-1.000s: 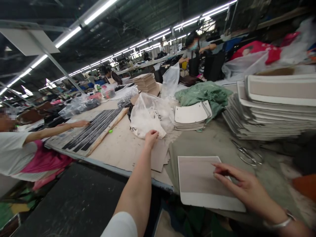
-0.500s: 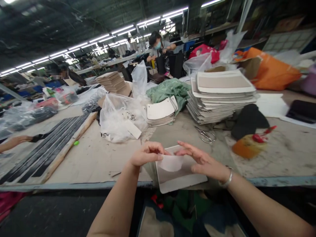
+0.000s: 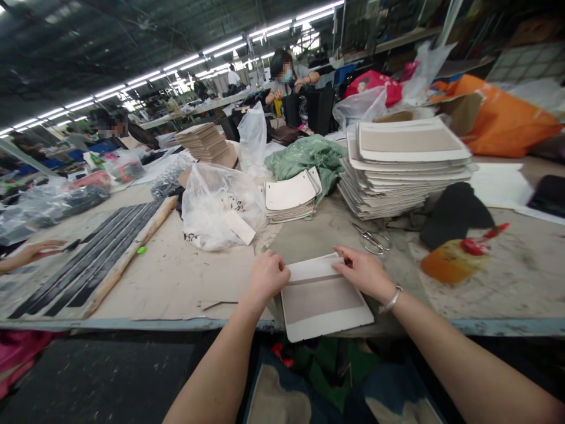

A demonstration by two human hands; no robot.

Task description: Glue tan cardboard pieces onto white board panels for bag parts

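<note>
grey-and-white panel point(image 3: 324, 300) lies at the table point(image 3: 176, 282) edge between the 2 hands. left hand point(image 3: 267, 277) curls over its far-left corner, grip unclear; right hand point(image 3: 364, 272) presses flat on its far strip, fingers unclenched.

Bright ceiling tube lights point(image 3: 229, 44) glare overhead; table evenly lit, soft shadows; wide-angle bending at edges; sharp focus.
</note>
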